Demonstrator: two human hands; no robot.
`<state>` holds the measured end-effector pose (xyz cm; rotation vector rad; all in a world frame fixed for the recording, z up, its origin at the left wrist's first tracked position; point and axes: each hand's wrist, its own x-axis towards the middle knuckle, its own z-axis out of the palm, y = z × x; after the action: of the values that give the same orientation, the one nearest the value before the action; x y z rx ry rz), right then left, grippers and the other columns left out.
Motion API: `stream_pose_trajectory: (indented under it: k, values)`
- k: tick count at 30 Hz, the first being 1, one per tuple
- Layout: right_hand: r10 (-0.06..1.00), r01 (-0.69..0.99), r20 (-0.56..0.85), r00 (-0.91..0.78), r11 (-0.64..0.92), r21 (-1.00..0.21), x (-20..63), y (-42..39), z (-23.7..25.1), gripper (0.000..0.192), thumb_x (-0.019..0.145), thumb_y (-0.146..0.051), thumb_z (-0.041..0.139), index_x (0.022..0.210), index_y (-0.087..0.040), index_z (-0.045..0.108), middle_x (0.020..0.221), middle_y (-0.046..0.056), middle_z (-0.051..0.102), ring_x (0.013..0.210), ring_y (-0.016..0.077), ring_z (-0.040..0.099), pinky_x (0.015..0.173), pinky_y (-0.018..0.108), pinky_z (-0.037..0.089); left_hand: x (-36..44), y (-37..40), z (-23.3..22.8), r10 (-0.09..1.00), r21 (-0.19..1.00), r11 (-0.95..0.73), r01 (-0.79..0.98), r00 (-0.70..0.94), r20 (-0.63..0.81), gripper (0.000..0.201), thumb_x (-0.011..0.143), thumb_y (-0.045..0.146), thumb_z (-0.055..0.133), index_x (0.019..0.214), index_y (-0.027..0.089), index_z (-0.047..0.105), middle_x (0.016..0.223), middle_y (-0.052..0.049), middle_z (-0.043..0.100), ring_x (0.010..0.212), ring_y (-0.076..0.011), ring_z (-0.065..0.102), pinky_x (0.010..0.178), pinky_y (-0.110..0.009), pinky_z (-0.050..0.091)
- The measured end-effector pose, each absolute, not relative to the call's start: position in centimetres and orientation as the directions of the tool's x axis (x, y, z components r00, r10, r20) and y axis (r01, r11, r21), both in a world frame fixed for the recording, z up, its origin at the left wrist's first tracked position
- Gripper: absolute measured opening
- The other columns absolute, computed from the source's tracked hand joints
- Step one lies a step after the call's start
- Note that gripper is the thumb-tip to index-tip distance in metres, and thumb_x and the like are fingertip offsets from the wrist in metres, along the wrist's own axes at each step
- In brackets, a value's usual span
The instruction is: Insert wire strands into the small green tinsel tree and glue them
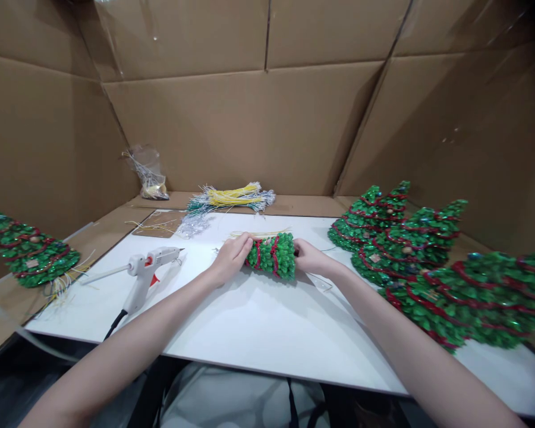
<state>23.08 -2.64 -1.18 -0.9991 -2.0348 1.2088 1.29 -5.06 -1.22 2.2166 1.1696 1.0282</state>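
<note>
While I watch: left hand (232, 257) and right hand (310, 257), fingers clasping green tree (271, 254) on surface (249, 321) | risk: squeezing could crush foliage | glue gun (145, 270) nearby.

Small green tinsel tree (271, 255) with red garland bands, lying sideways on white board, mid-table

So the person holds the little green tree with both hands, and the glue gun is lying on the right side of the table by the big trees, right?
Not quite. Both hands, left hand and right hand, do hold the little green tree, but the glue gun lies on the left side of the white table, away from the big trees on the right. The head view shows this.
</note>
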Motion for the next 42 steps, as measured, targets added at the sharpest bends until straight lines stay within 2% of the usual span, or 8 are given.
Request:
stream_pose_trajectory:
  k: [13, 19, 28, 42]
  values:
    - [0.802, 0.311, 0.1, -0.589, 0.34, -0.888, 23.18, -2.55, -1.26, 0.014, 0.06, -0.016, 0.058, 0.071, -0.012, 0.065, 0.071, 0.002, 0.069, 0.071, 0.0204, 0.061, 0.066, 0.029, 0.049, 1.32, -5.17, -1.16, 0.826, 0.628, -0.564, 0.536, 0.379, 0.417, 0.039, 0.095, 0.039, 0.023, 0.105, 0.022, 0.056, 0.099, -0.004, 0.064, 0.092, -0.0192, 0.057, 0.086, -0.03, 0.04]
    - [0.813, 0.304, 0.104, -0.572, 0.329, -0.894, 23.21, -2.55, -1.33, 0.013, 0.059, -0.017, 0.06, 0.069, -0.013, 0.065, 0.066, 0.001, 0.068, 0.073, 0.0212, 0.062, 0.07, 0.03, 0.05, 1.38, -5.37, -1.07, 0.827, 0.618, -0.562, 0.549, 0.383, 0.411, 0.039, 0.095, 0.039, 0.023, 0.105, 0.022, 0.056, 0.1, -0.004, 0.063, 0.092, -0.0192, 0.056, 0.086, -0.03, 0.039]
    - [0.823, 0.31, 0.096, -0.561, 0.316, -0.897, 23.18, -2.59, -1.27, 0.011, 0.058, -0.019, 0.06, 0.067, -0.013, 0.065, 0.063, 0.001, 0.067, 0.07, 0.0211, 0.061, 0.065, 0.029, 0.05, 1.26, -5.12, -1.14, 0.851, 0.677, -0.522, 0.519, 0.369, 0.374, 0.04, 0.094, 0.042, 0.023, 0.103, 0.022, 0.057, 0.098, -0.003, 0.065, 0.09, -0.0188, 0.056, 0.085, -0.029, 0.039]
    - [0.818, 0.3, 0.104, -0.566, 0.321, -0.898, 23.21, -2.46, -1.4, 0.009, 0.058, -0.016, 0.059, 0.066, -0.014, 0.064, 0.067, 0.001, 0.068, 0.074, 0.0219, 0.061, 0.072, 0.031, 0.05, 1.3, -5.34, -0.87, 0.83, 0.611, -0.557, 0.562, 0.405, 0.383, 0.037, 0.095, 0.039, 0.022, 0.103, 0.022, 0.053, 0.103, -0.003, 0.062, 0.096, -0.0197, 0.054, 0.084, -0.03, 0.038]
